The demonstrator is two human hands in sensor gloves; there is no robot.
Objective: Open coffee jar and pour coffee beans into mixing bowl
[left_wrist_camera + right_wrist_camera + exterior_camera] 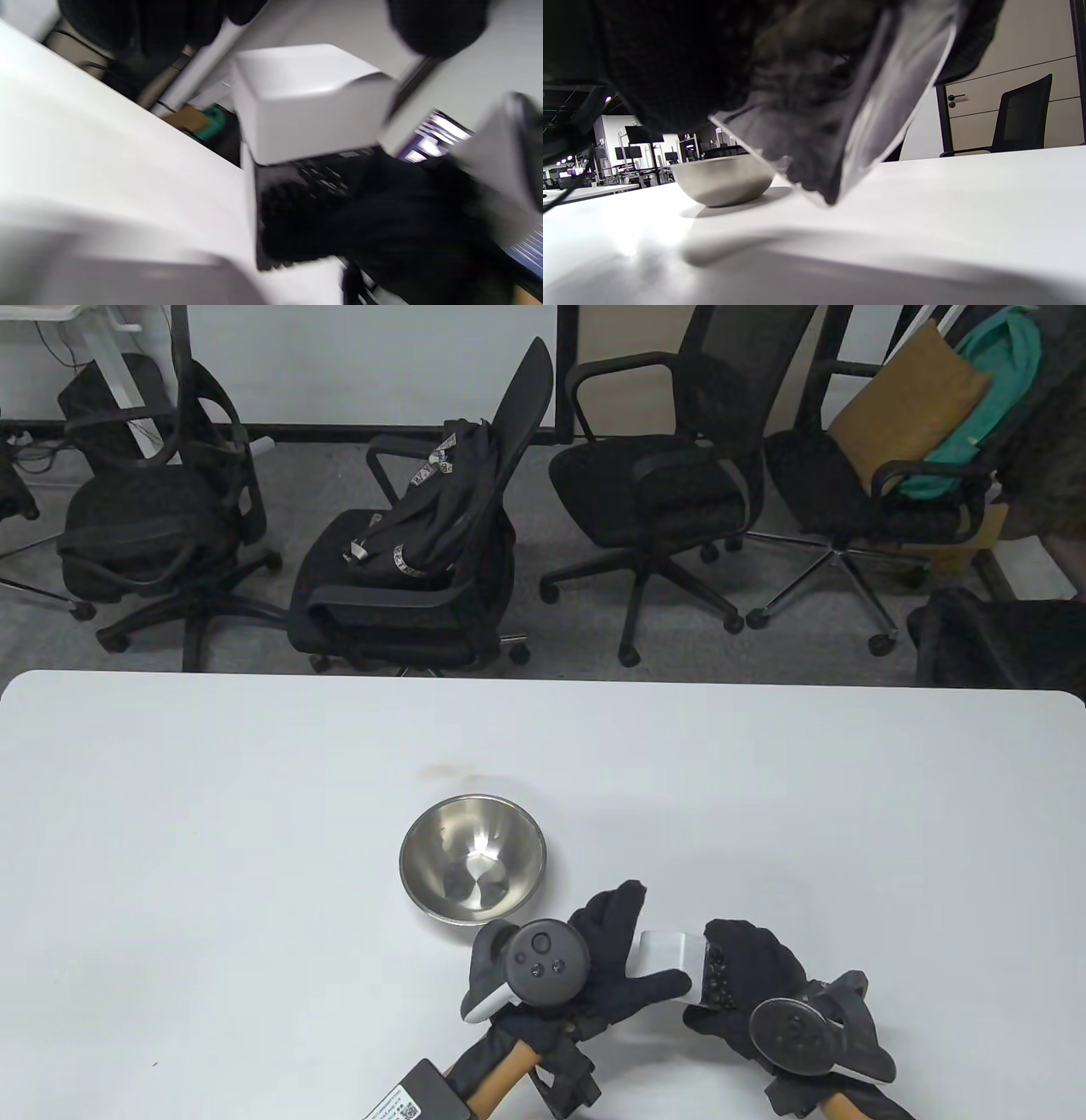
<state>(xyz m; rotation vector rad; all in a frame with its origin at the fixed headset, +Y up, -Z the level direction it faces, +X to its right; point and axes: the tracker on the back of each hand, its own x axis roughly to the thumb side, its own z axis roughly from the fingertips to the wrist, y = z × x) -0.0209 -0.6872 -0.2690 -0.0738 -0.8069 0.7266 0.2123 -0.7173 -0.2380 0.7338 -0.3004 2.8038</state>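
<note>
Still on lid removal: right hand holds clear square bean-filled jar, left hand grips its white square lid. Next, probably pull lid off, then tip over empty steel mixing bowl.

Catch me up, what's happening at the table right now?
The right hand holds a clear coffee jar with dark beans inside, tilted, near the table's front edge. The left hand reaches across to the jar's white lid, fingers spread around it; the lid looks to be still on. The steel mixing bowl sits on the white table just behind the hands, with no beans in it yet.
</note>
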